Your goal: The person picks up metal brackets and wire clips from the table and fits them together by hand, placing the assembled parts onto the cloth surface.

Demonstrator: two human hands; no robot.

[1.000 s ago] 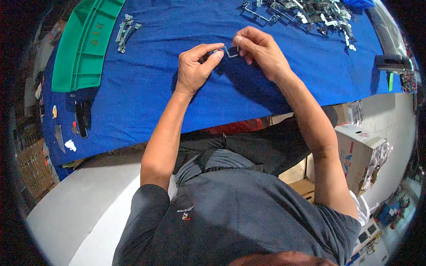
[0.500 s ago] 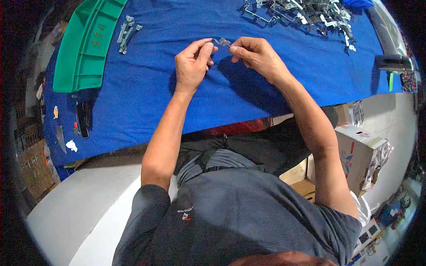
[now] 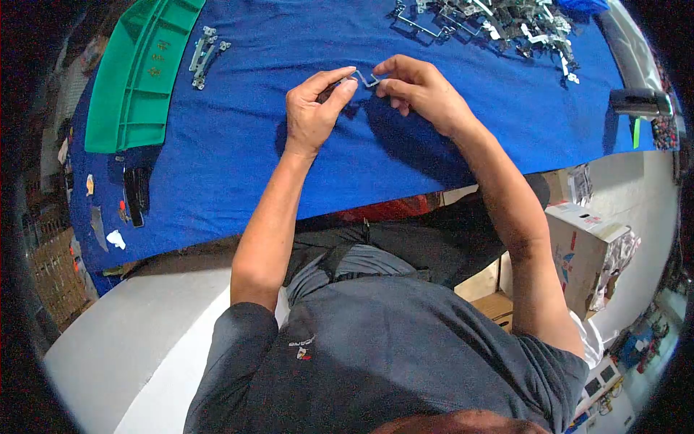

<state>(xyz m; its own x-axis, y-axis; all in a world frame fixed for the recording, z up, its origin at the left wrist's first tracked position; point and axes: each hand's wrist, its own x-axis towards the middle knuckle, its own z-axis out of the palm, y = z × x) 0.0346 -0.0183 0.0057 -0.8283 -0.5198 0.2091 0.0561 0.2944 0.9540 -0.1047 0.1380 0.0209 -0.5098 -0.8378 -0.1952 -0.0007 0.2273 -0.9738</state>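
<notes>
A small bent metal part [image 3: 366, 81] spans the gap between my hands, above the blue cloth [image 3: 238, 159]. My left hand [image 3: 318, 105] pinches its left end between thumb and index finger. At its right end, my right hand [image 3: 416, 87] grips it between thumb and fingertips. Fingers cover both ends of the part. A few slim metal brackets [image 3: 206, 59] lie on the cloth to the left of my hands.
A large pile of metal and black parts [image 3: 506, 29] lies at the back right. The green tray [image 3: 148, 108] at the left holds small brass-coloured pieces [image 3: 155, 71]. A black object [image 3: 134, 197] lies below it. A cardboard box [image 3: 585, 246] stands at the right.
The metal part has turned between my fingers, from a flat view to an angled one. Both hands have shifted slightly and stay close together.
</notes>
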